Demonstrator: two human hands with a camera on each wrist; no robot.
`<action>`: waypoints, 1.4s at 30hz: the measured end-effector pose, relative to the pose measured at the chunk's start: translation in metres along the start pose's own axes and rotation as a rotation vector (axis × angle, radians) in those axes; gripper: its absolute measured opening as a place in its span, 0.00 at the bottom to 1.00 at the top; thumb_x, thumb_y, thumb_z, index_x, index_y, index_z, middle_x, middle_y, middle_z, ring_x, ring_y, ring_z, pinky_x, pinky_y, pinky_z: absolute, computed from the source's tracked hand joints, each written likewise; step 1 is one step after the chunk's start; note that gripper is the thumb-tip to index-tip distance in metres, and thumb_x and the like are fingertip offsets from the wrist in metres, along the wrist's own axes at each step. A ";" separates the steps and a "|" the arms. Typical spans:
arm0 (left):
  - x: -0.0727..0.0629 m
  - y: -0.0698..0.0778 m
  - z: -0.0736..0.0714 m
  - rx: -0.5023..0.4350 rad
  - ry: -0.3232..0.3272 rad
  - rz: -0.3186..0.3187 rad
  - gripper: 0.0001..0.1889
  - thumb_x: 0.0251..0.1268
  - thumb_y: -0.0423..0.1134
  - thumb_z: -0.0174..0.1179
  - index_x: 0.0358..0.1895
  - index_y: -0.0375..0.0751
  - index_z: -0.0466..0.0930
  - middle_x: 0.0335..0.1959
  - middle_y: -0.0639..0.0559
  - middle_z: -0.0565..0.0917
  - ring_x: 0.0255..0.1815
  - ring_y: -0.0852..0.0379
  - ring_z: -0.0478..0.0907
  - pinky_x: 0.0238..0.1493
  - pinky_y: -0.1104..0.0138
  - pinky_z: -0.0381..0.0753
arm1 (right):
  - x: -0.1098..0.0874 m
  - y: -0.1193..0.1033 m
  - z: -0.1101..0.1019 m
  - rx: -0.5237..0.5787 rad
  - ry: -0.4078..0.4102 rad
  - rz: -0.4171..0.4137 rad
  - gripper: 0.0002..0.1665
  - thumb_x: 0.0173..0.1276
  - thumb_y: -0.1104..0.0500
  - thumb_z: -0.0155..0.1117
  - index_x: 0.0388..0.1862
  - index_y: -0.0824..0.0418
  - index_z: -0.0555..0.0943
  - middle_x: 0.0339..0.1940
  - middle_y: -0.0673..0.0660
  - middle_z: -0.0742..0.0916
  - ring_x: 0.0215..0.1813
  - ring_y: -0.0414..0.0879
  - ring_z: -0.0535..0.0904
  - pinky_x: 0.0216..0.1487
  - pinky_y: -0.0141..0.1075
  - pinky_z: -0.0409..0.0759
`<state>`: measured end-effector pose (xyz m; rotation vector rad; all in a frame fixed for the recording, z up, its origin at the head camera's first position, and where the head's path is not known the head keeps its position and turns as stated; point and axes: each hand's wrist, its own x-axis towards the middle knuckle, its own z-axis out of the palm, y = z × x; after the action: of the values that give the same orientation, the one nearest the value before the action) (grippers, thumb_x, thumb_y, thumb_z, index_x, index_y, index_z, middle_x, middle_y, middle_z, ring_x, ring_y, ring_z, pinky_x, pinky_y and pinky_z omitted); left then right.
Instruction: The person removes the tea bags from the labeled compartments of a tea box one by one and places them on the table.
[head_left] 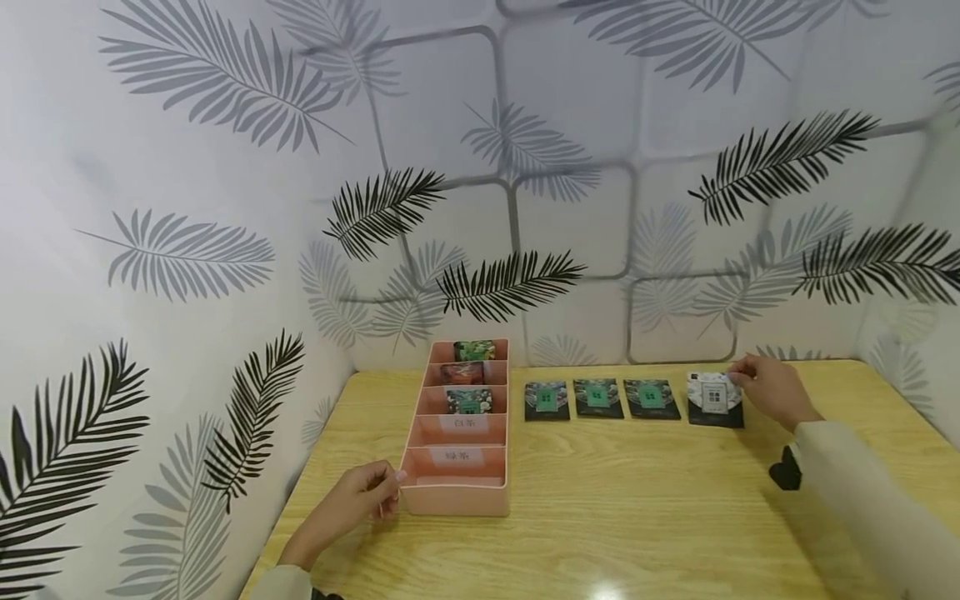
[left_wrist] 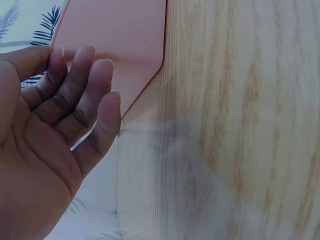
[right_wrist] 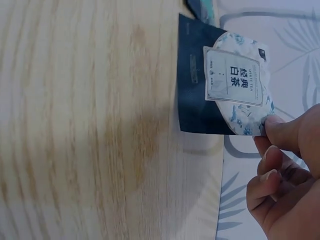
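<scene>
Right hand [head_left: 772, 388] pinching white tea sachet [head_left: 712, 399] at upper right corner | sachet extending left from that hand, sitting well right of pink box [head_left: 455, 502] | left hand [head_left: 354, 497] gripping box's near-left corner

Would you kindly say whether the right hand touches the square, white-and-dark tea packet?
Touching: the right wrist view shows the right hand pinching the tea packet by a corner.

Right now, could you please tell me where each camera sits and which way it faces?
Head: on the head, facing forward and down over table; left hand, right hand, sleeves show.
Left wrist: on that wrist, facing its hand at the pink box.
Right wrist: on that wrist, facing its hand pinching the white tea packet.
Head and right wrist share that packet.
</scene>
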<state>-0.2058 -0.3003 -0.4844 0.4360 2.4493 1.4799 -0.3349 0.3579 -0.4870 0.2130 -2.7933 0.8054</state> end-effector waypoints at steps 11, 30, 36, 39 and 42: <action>0.000 -0.003 -0.002 0.001 0.002 0.014 0.21 0.83 0.50 0.53 0.35 0.34 0.75 0.32 0.40 0.84 0.30 0.41 0.82 0.31 0.56 0.85 | 0.018 0.002 0.013 -0.046 -0.010 0.049 0.12 0.77 0.63 0.60 0.47 0.72 0.85 0.39 0.68 0.88 0.33 0.55 0.82 0.30 0.47 0.78; 0.000 -0.004 -0.002 -0.004 0.001 0.004 0.21 0.83 0.50 0.52 0.36 0.34 0.75 0.31 0.42 0.83 0.28 0.46 0.81 0.30 0.57 0.84 | 0.023 0.011 0.019 -0.058 -0.028 0.158 0.10 0.76 0.61 0.63 0.44 0.68 0.86 0.37 0.65 0.88 0.34 0.56 0.82 0.28 0.47 0.78; 0.000 -0.006 -0.001 -0.004 -0.012 0.008 0.21 0.84 0.50 0.51 0.35 0.34 0.75 0.32 0.42 0.83 0.30 0.43 0.82 0.30 0.56 0.85 | 0.023 0.012 0.020 -0.068 -0.012 0.176 0.11 0.76 0.60 0.62 0.44 0.68 0.85 0.38 0.66 0.87 0.34 0.58 0.82 0.27 0.46 0.76; 0.000 -0.005 -0.002 0.005 -0.010 0.013 0.21 0.84 0.50 0.51 0.35 0.35 0.75 0.32 0.42 0.83 0.30 0.44 0.82 0.29 0.57 0.84 | 0.023 0.016 0.023 -0.054 0.004 0.180 0.13 0.78 0.59 0.60 0.46 0.69 0.84 0.40 0.68 0.87 0.33 0.58 0.82 0.26 0.45 0.75; 0.000 -0.004 -0.002 0.006 -0.015 0.017 0.21 0.84 0.50 0.50 0.36 0.35 0.76 0.32 0.41 0.83 0.30 0.44 0.81 0.29 0.56 0.84 | 0.022 0.021 0.025 -0.029 0.050 0.178 0.17 0.82 0.57 0.55 0.51 0.71 0.81 0.44 0.72 0.85 0.33 0.60 0.82 0.25 0.47 0.76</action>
<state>-0.2066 -0.3039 -0.4870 0.4679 2.4451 1.4708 -0.3643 0.3604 -0.5122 -0.0611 -2.8033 0.7957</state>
